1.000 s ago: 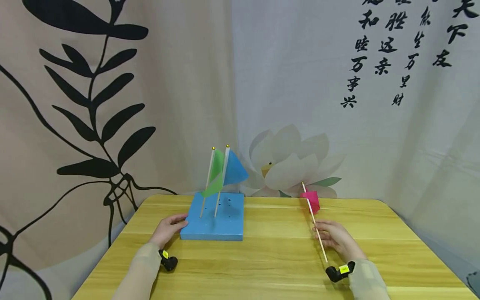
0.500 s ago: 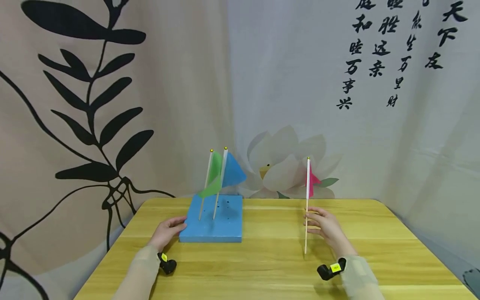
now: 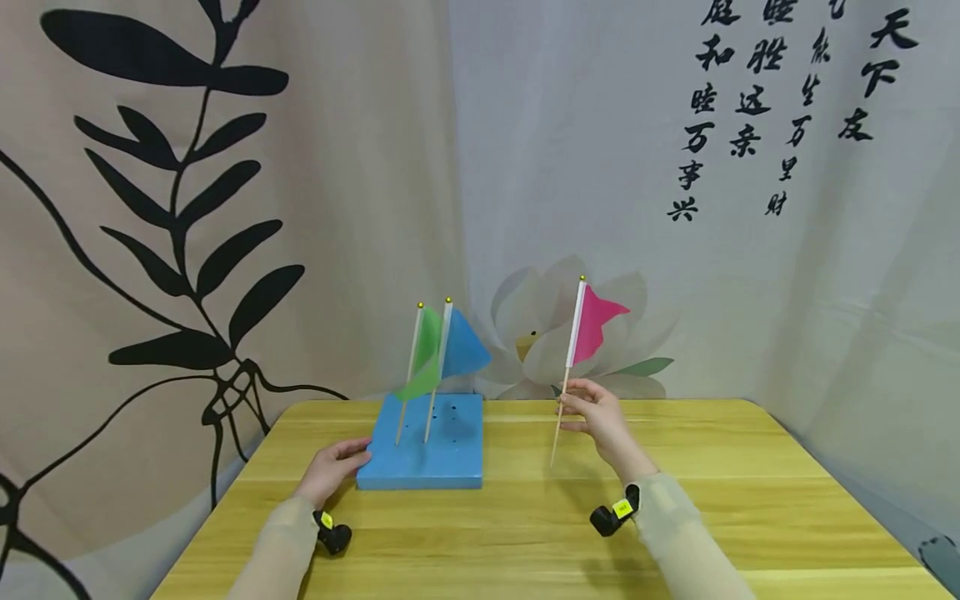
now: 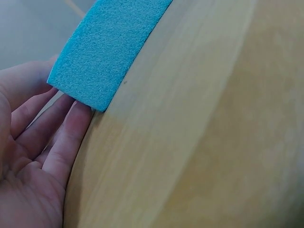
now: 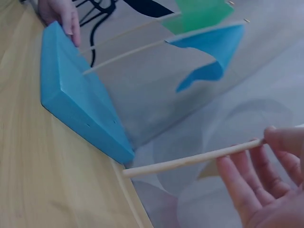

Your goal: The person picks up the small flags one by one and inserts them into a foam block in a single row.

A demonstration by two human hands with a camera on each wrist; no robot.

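A blue foam block [image 3: 457, 467] with small holes lies flat on the table. At its left edge my left hand [image 3: 335, 468] rests with fairly straight fingers against the side, and in the left wrist view some fingertips are hidden behind the block. Two small flags stand in the block, a green flag [image 3: 427, 354] and a blue flag [image 3: 463, 346], both leaning slightly. My right hand [image 3: 602, 421] pinches the wooden stick of a pink flag [image 3: 596, 325], held nearly upright to the right of the block. The stick's bare lower end [image 5: 156, 167] points down, apart from the block.
The wooden table [image 3: 517, 542] has its back edge just behind the block. A curtain [image 3: 360, 208] with leaf, lotus and lettering prints hangs behind it. Each wrist wears a small black camera, one on the left [image 3: 335, 536] and one on the right [image 3: 611, 518].
My right hand has moved left and farther back, raising the pink flag from a tilted pose to nearly upright, its cloth now spread. My left hand stays at the block.
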